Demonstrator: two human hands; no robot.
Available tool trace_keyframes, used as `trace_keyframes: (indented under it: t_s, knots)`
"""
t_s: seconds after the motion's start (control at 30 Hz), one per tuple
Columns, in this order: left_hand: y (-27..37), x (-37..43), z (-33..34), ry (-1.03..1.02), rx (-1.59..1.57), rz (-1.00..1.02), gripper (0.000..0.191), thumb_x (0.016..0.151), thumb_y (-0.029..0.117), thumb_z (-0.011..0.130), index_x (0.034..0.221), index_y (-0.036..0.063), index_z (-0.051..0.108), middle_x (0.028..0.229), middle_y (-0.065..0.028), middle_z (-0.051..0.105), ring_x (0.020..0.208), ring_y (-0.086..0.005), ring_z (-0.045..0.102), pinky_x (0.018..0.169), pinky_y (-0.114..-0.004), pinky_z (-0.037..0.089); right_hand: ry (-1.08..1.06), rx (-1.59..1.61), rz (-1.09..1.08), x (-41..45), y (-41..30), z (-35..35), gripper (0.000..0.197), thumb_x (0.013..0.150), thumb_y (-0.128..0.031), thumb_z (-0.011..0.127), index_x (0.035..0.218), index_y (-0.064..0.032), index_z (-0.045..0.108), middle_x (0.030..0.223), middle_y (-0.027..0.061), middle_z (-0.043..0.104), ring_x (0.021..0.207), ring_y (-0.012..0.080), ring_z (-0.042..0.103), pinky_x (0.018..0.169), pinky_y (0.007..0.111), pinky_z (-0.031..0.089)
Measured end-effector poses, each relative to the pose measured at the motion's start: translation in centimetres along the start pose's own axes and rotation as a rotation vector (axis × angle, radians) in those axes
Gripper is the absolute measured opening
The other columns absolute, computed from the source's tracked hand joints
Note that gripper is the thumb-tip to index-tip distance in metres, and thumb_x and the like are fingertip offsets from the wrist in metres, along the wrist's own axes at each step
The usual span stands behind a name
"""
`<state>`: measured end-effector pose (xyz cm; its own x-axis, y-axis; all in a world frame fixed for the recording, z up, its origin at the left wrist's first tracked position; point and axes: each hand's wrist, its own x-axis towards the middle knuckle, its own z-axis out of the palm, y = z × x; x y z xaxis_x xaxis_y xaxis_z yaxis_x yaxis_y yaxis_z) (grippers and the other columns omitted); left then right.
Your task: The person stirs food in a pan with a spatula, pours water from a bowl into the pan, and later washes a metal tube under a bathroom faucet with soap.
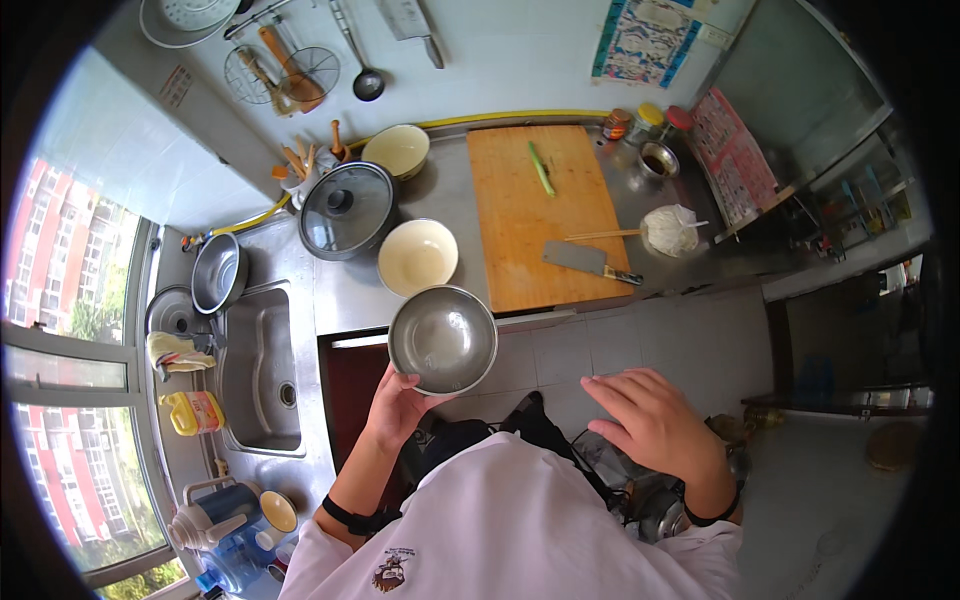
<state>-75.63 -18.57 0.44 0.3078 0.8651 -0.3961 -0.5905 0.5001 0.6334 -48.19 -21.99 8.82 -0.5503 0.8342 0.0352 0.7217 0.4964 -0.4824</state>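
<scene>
My left hand (401,409) grips the near rim of a stainless steel bowl (442,341), thumb over the edge and fingers beneath. Nothing shows inside the bowl. It hangs in front of the counter, overlapping a cream bowl (418,256) in the picture. My right hand (649,420) is in the air over the floor, holding nothing, its thumb apart from the fingers. Beyond it lies a wooden cutting board (517,217). On the board rest a green onion stalk (540,169) and a cleaver (577,256). Chopsticks (600,235) reach from the board towards a white plastic bag (670,230).
A lidded pot (347,210) and a second cream bowl (397,152) stand left of the board. Far left is a sink (259,375) with a metal basin (218,271) beside it. Jars (646,122) and a small metal bowl (658,160) with dark liquid stand at the back right.
</scene>
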Motion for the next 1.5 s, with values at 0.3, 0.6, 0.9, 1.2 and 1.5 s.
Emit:
trace_keyframes:
  t_s: [0.3, 0.6, 0.9, 1.2, 1.5]
  knots:
    - [-10.9, 8.9, 17.0, -0.232, 0.134, -0.351, 0.050, 0.062, 0.011, 0.045, 0.109, 0.0048, 0.027, 0.106, -0.0114, 0.036, 0.094, -0.0251, 0.042, 0.075, -0.040, 0.039, 0.551, -0.514, -0.187, -14.8, 0.3, -14.4, 0.018, 0.070, -0.019, 0.049, 0.084, -0.0082, 0.052, 0.064, 0.0053, 0.050, 0.057, 0.0140, 0.049, 0.050, 0.024, 0.043]
    - [-19.9, 17.5, 28.1, -0.430, 0.269, -0.608, 0.046, 0.064, 0.011, 0.043, 0.107, 0.0009, 0.029, 0.103, -0.0128, 0.039, 0.092, -0.0254, 0.044, 0.076, -0.038, 0.039, 0.517, -0.465, 0.695, -19.4, 5.8, -21.0, 0.021, 0.071, -0.030, 0.045, 0.073, -0.0085, 0.045, 0.063, -0.0005, 0.042, 0.064, 0.0127, 0.039, 0.062, 0.023, 0.035]
    - [-29.0, 25.5, 45.4, -0.628, 0.316, -0.827, 0.041, 0.065, 0.007, 0.043, 0.105, 0.0039, 0.032, 0.103, -0.0117, 0.039, 0.094, -0.0263, 0.042, 0.076, -0.042, 0.038, 0.890, -0.642, 0.204, -25.4, 18.5, -28.4, 0.010, 0.069, -0.014, 0.049, 0.075, -0.0061, 0.051, 0.069, 0.0064, 0.051, 0.052, 0.0134, 0.049, 0.045, 0.022, 0.041]
    - [-32.7, 32.3, 58.0, -0.604, 0.285, -0.735, 0.043, 0.065, 0.006, 0.041, 0.107, 0.0056, 0.029, 0.107, -0.0107, 0.035, 0.096, -0.0264, 0.040, 0.077, -0.043, 0.037, 0.184, 0.726, 0.482, -24.9, 29.3, -38.3, 0.022, 0.074, -0.017, 0.039, 0.066, 0.0036, 0.044, 0.042, 0.0126, 0.041, 0.039, 0.0244, 0.044, 0.040, 0.033, 0.036]
    - [-35.2, 38.1, 64.1, -0.455, 0.138, -0.391, 0.049, 0.061, 0.010, 0.048, 0.107, 0.0059, 0.031, 0.106, -0.0098, 0.036, 0.096, -0.0259, 0.039, 0.074, -0.042, 0.040, 0.042, 0.629, 0.288, -25.3, 39.5, -45.0, 0.015, 0.063, -0.010, 0.047, 0.062, 0.0052, 0.044, 0.047, 0.0141, 0.048, 0.040, 0.0226, 0.048, 0.037, 0.030, 0.038]
